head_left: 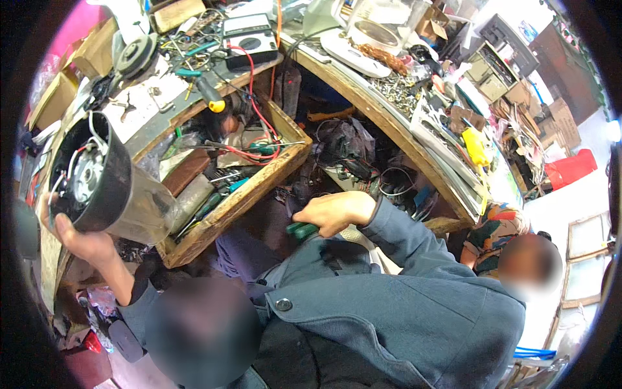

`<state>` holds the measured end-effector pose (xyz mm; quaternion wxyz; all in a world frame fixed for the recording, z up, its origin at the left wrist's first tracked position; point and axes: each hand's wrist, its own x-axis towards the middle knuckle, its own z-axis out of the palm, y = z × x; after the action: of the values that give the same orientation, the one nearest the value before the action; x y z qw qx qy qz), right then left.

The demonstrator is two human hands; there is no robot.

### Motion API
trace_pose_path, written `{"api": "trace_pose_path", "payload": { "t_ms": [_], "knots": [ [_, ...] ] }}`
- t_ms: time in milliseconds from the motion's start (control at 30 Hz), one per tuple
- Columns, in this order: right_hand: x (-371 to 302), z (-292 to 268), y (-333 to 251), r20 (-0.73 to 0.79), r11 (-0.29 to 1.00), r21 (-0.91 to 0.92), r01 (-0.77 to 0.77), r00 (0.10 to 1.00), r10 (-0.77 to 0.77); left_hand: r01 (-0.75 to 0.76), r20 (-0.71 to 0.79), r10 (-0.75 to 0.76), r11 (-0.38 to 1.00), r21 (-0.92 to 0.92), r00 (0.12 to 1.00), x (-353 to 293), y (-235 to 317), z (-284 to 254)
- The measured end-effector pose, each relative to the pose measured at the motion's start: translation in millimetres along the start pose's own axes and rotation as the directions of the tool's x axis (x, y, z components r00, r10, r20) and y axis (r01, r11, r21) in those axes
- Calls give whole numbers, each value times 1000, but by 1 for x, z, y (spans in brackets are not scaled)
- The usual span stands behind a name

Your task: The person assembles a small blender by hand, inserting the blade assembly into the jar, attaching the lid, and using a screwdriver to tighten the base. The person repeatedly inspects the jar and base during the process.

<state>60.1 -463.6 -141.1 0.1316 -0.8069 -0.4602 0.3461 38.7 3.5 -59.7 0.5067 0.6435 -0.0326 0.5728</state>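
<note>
At the far left, my left hand (81, 236) is closed round the rim of a round appliance motor housing (139, 201). The housing is tilted on its side, with a black collar and a dull grey, see-through-looking body. Its open end shows a metal motor (85, 175) and loose white and red wires. In the middle, over my lap, my right hand (340, 212) is closed on a green-handled tool (302, 230). Only the handle of that tool shows; its working end is hidden or too dark to make out.
Between my hands an open wooden drawer (227, 223) holds screwdrivers, red wire and loose parts. A yellow-tipped screwdriver (210, 94) and a multimeter (249, 37) lie on the cluttered bench. The right-hand bench (414, 139) bears many small metal parts. Another person in a patterned sleeve (499, 227) is at right.
</note>
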Motion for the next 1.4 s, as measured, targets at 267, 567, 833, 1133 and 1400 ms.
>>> {"api": "trace_pose_path", "payload": {
  "t_ms": [267,567,833,1133,1400],
  "knots": [
    [-26,61,139,-529,694,-407,-594,773,351,75,-64,-79,995,-65,995,-1,-3,-3],
    [-41,57,298,-438,585,796,-152,522,732,44,-4,-44,990,131,999,-11,-18,-19],
    [-40,22,312,-283,278,-306,-911,366,887,10,27,-12,999,41,1000,-9,47,7],
    [-36,32,271,-225,320,-84,-944,331,916,-11,97,18,997,-72,995,-8,54,24],
    [-27,35,220,-419,470,94,-878,394,818,56,125,-59,998,23,990,-11,51,16]
  ]
}}
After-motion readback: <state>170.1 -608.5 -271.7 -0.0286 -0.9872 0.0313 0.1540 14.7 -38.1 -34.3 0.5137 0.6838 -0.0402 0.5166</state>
